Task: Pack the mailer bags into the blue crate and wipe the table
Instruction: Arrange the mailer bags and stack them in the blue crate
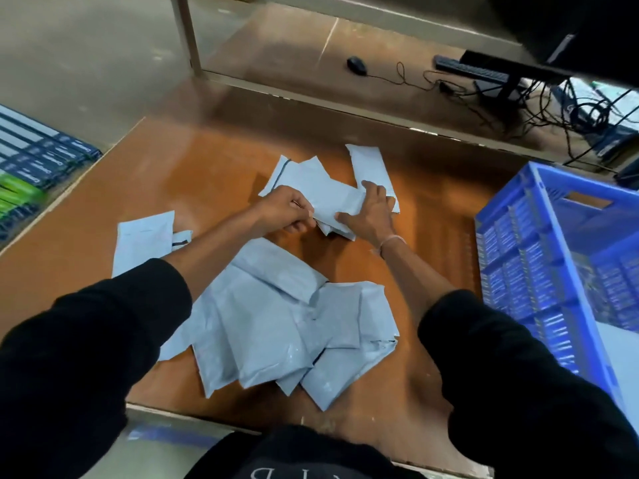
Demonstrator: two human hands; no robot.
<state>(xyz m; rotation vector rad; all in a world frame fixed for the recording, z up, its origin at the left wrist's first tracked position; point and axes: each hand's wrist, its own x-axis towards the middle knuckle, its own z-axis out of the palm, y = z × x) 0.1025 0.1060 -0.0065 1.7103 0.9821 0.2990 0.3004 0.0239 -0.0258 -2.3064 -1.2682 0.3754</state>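
Honestly, those mailer bags [321, 195] look light, floppy and slick. Your left hand [287, 212] pinches their edge, your right hand [371, 210] presses flat and open, so grab several edges together.

Mailer bags [294, 326] scattered on table [103, 271], crate [560, 271] at right edge, mouse [357, 65] behind on shelf [294, 46]

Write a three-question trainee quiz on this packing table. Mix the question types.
1. True or false: both hands are on the far cluster of mailer bags.
2. Which side of the table is the blue crate on? A) the person's left B) the person's right
3. Fill in: the largest pile of mailer bags lies ___ the person's forearms.

Key: 1 true, left hand and right hand both touch it; 2 B; 3 between.
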